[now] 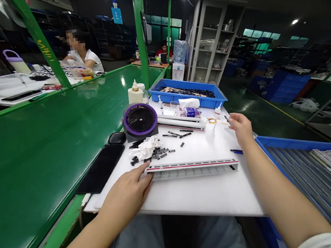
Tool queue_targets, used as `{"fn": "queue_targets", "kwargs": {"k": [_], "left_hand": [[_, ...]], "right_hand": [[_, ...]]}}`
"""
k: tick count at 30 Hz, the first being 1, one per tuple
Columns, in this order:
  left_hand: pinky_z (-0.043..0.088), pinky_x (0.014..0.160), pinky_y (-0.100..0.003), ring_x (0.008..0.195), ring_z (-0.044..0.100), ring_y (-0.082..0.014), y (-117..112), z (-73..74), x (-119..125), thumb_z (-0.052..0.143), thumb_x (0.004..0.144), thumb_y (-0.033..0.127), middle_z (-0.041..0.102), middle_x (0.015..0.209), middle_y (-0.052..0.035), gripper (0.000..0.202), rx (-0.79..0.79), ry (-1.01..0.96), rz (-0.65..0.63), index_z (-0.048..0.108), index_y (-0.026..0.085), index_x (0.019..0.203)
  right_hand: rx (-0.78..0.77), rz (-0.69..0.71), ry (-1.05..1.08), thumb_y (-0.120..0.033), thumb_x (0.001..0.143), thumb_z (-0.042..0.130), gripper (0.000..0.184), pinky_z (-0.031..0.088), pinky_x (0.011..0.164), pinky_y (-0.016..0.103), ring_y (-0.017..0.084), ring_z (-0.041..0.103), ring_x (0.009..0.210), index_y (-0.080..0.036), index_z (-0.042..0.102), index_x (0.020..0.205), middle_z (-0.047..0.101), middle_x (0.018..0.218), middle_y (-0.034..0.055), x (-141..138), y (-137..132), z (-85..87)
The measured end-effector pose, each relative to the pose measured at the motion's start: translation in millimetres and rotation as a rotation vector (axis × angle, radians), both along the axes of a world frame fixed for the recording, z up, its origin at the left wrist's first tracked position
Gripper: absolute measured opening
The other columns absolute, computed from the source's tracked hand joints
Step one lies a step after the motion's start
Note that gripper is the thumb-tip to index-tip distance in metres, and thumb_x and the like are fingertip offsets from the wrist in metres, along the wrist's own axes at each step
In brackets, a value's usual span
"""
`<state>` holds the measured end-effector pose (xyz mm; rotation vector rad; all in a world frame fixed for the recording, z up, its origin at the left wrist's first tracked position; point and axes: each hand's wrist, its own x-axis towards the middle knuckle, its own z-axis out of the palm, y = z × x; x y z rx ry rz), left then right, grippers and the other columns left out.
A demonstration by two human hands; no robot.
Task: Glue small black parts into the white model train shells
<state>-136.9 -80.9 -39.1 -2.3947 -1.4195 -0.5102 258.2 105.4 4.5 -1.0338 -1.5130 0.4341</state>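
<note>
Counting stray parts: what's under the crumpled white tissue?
Small black parts lie around the crumpled white tissue; what lies directly beneath it is covered and cannot be seen.

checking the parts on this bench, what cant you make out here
What the right hand pinches: head view, its fingers hide all but a thin dark tip
Black pieces under the crumpled white tissue: head view, the tissue hides them
Left end of the red-striped white strip: head view, the left hand covers it
Near corner of the blue tray: head view, cut off by the bottom edge
</note>
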Motion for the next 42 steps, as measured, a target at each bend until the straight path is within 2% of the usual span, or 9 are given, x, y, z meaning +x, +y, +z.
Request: {"fn": "queue_targets", "kwargs": {"k": [4,7,13,17,20,24,30,36,42], "left_hand": [[0.058,0.086,-0.051,0.106,0.067,-0.0337,2,2.3,5,0.042,0.096,0.024,0.059,0.136,-0.017,0.032,-0.078,0.035,0.051,0.071,0.018,0.106],[0.057,0.092,-0.048,0.106,0.068,-0.0306,7,3.7,7,0.041,0.098,0.032,0.066,0.128,-0.0133,0.034,-0.086,-0.015,0.027,0.071,0.02,0.11],[0.057,0.091,-0.046,0.103,0.068,-0.0294,14,3.5,8,0.046,0.097,0.033,0.069,0.12,-0.011,0.029,0.011,-0.056,-0.029,0.07,0.02,0.106],[0.057,0.084,-0.048,0.097,0.068,-0.0308,10,2.0,9,0.052,0.094,0.038,0.07,0.117,-0.0117,0.027,0.013,-0.042,0.015,0.07,0.019,0.1],[0.056,0.084,-0.048,0.095,0.067,-0.0306,7,0.0,10,0.057,0.091,0.043,0.072,0.111,-0.0122,0.028,0.041,-0.113,0.07,0.069,0.018,0.091],[0.056,0.085,-0.046,0.094,0.067,-0.0285,5,-1.8,14,0.058,0.09,0.044,0.073,0.106,-0.0099,0.027,0.031,-0.198,0.092,0.065,0.019,0.085],[0.055,0.083,-0.045,0.094,0.066,-0.0283,5,-1.6,15,0.06,0.09,0.044,0.073,0.107,-0.0101,0.027,-0.019,-0.237,0.093,0.063,0.019,0.081],[0.056,0.081,-0.046,0.092,0.066,-0.0277,4,1.9,17,0.064,0.086,0.042,0.072,0.106,-0.0116,0.024,-0.043,-0.272,0.088,0.063,0.018,0.081],[0.055,0.082,-0.045,0.093,0.065,-0.0273,3,2.7,18,0.062,0.087,0.041,0.072,0.108,-0.0102,0.023,-0.051,-0.291,0.095,0.062,0.019,0.081]], "right_hand": [[-0.204,0.081,-0.065,-0.038,0.069,0.074,0.059,0.053,0.083,0.041,0.025,0.065,0.099,-0.019,0.058,0.122,0.068,0.11,0.0126,3,9,-29.9],[-0.406,0.139,-0.246,-0.038,0.069,0.077,0.069,0.049,0.093,0.044,0.025,0.064,0.105,-0.018,0.054,0.131,0.067,0.116,0.0143,-8,3,-35.4],[-0.474,0.239,-0.312,-0.04,0.075,0.07,0.035,0.05,0.09,0.044,0.024,0.066,0.089,-0.017,0.069,0.101,0.072,0.098,0.0086,-10,1,-23.5],[-0.385,0.373,0.067,-0.046,0.075,0.07,0.043,0.054,0.078,0.039,0.023,0.067,0.093,-0.023,0.062,0.11,0.068,0.104,0.0065,-12,-18,8.7],[-0.36,0.536,0.282,-0.045,0.075,0.067,0.043,0.046,0.053,0.028,0.019,0.062,0.076,-0.029,0.06,0.114,0.064,0.096,0.0036,-40,-38,46.6],[-0.373,0.732,0.401,-0.047,0.069,0.064,0.041,0.026,0.038,0.023,0.012,0.035,0.048,-0.028,0.062,0.104,0.046,0.06,-0.0041,-106,-57,77.1],[-0.635,1.12,0.51,-0.044,0.064,0.072,0.033,0.014,0.032,0.019,0.009,0.019,0.039,-0.027,0.06,0.089,0.033,0.046,-0.0094,-169,-71,38.9],[-0.585,0.875,0.529,-0.049,0.075,0.071,0.03,0.023,0.038,0.021,0.008,0.024,0.04,-0.022,0.063,0.086,0.027,0.049,-0.0092,-179,-101,19.8],[0.02,0.577,0.113,-0.044,0.089,0.062,0.027,0.039,0.043,0.027,0.013,0.051,0.047,-0.022,0.066,0.075,0.059,0.058,0.0012,-189,-128,2.5]]}}
